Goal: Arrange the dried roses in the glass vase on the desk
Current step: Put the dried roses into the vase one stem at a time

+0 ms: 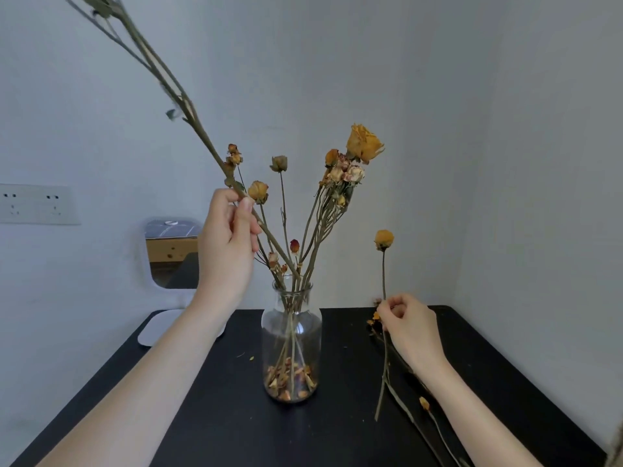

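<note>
A clear glass vase (pixel 292 335) stands mid-desk on the black desk (pixel 209 416), holding several dried roses (pixel 364 144) and loose petals at its bottom. My left hand (pixel 226 246) pinches a long dried stem (pixel 188 111) that slants up to the top left, its lower end reaching into the vase neck. To the right, my right hand (pixel 409 326) grips a short yellow rose (pixel 384 239) by its stem, held upright above the desk. More dried stems (pixel 404 407) lie on the desk under that hand.
A white mirror (pixel 168 251) on a stand leans at the back left against the wall, with wall sockets (pixel 35 203) further left. Walls close the desk in at the back and right. Petal crumbs lie near the vase.
</note>
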The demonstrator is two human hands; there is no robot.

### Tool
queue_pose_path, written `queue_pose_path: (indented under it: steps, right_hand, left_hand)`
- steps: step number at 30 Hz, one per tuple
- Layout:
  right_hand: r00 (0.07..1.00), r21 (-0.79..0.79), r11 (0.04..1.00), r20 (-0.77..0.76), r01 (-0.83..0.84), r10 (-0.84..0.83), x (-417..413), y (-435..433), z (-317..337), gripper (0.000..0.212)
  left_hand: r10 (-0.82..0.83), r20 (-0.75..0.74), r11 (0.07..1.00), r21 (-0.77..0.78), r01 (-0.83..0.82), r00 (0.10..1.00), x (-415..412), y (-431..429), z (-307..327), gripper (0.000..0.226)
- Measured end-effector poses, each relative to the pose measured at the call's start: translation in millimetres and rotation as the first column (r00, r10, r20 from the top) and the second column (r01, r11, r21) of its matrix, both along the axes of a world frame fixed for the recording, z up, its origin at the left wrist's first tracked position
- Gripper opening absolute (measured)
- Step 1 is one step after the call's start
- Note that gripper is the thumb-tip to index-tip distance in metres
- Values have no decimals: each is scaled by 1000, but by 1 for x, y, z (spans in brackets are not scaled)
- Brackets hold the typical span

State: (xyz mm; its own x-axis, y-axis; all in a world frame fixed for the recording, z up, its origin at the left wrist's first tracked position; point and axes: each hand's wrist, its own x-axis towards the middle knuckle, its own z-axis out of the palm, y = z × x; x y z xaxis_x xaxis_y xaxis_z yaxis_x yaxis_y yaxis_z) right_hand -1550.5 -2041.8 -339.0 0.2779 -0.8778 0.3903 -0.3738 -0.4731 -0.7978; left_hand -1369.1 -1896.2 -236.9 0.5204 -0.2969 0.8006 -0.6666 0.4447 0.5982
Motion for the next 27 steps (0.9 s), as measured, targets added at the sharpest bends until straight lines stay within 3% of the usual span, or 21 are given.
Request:
queue_pose_path:
  steps: [7, 13, 17, 27]
  right_hand:
    - [1000, -8, 1000, -15, -1, 0, -3, -4, -4, 5]
    - [1000, -15, 1000, -29, -11, 11, 0, -4, -8, 11]
    - [999, -6, 1000, -41, -24, 24, 4, -3, -11, 8]
    - [998, -7, 1000, -67, -4, 4, 5, -4, -16, 6]
  left_hand:
    - [162, 70, 966, 191, -172, 984, 8, -16, -25, 12]
    - [266, 253, 924, 208, -320, 930, 8, -11, -16, 7]
    - [348, 352, 873, 215, -438, 869, 5, -11, -11, 19]
    - [397, 365, 841, 223, -493, 842, 9, -12, -4, 22]
